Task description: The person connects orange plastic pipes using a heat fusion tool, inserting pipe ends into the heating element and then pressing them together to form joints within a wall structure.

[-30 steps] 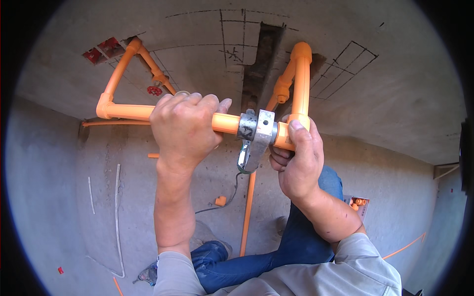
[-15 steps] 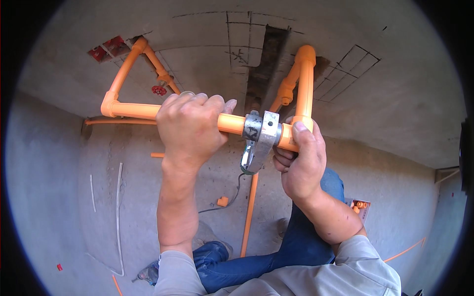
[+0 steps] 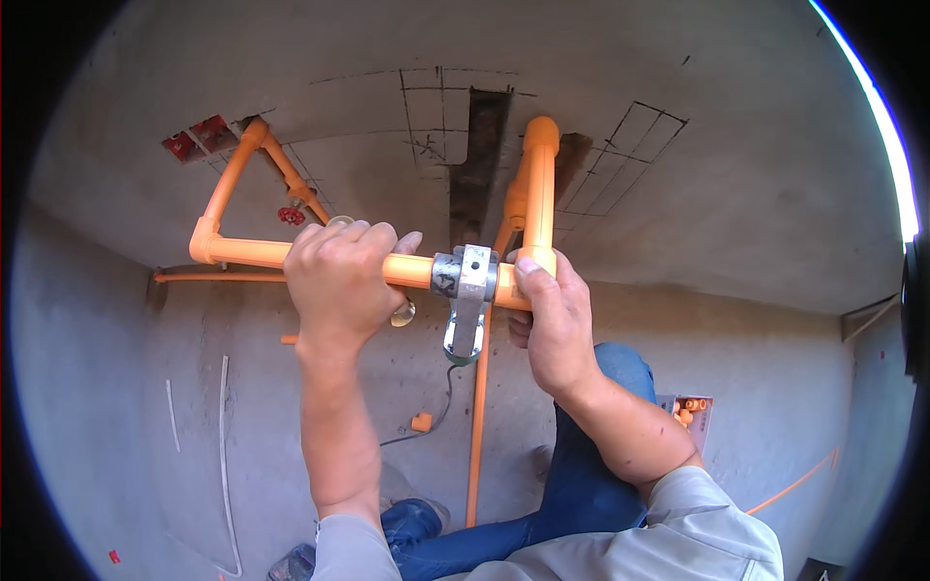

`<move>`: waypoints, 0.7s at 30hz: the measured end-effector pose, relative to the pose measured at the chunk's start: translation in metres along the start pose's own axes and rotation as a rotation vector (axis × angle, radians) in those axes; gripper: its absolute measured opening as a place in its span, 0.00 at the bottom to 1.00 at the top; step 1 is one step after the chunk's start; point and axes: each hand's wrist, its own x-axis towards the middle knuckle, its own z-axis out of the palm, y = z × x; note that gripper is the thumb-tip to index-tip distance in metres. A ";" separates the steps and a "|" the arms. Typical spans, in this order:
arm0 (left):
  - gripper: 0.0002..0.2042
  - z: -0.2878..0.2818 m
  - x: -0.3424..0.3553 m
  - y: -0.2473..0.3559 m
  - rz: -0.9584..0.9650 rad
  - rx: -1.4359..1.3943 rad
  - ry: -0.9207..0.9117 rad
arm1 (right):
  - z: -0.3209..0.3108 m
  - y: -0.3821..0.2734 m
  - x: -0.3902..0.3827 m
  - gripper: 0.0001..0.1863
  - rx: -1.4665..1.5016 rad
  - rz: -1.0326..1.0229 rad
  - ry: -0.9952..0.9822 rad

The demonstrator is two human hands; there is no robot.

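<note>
My left hand [image 3: 341,276] is wrapped around a horizontal orange plastic pipe [image 3: 254,253], just left of a grey metal heating tool [image 3: 469,295] that sits on the pipe. My right hand [image 3: 552,315] grips the pipe's right side at an orange elbow [image 3: 539,257], where an upright orange pipe [image 3: 540,179] rises toward the wall. The tool hangs down between both hands, and a dark cable [image 3: 438,412] trails from it to the floor. At the far left, the horizontal pipe turns at an elbow [image 3: 203,247] into a sloping pipe.
A grey concrete wall [image 3: 756,194] with drawn pencil boxes and a dark vertical chase [image 3: 477,145] is ahead. A long orange pipe [image 3: 477,426] stands below the tool. A small orange fitting [image 3: 421,422] lies on the floor, and a box of orange fittings [image 3: 690,412] sits right.
The view shifted slightly; both hands and the pipe assembly sit a little lower and further right in the picture. Both grips stay the same.
</note>
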 end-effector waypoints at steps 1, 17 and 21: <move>0.20 -0.002 0.000 0.001 -0.008 0.003 -0.012 | -0.004 0.000 0.001 0.16 -0.104 -0.029 -0.023; 0.20 0.001 -0.001 -0.003 -0.024 -0.026 0.013 | 0.008 -0.013 0.003 0.13 -0.022 0.063 0.014; 0.15 0.000 -0.001 -0.004 -0.001 -0.005 0.007 | 0.006 -0.011 0.003 0.13 0.053 0.089 -0.011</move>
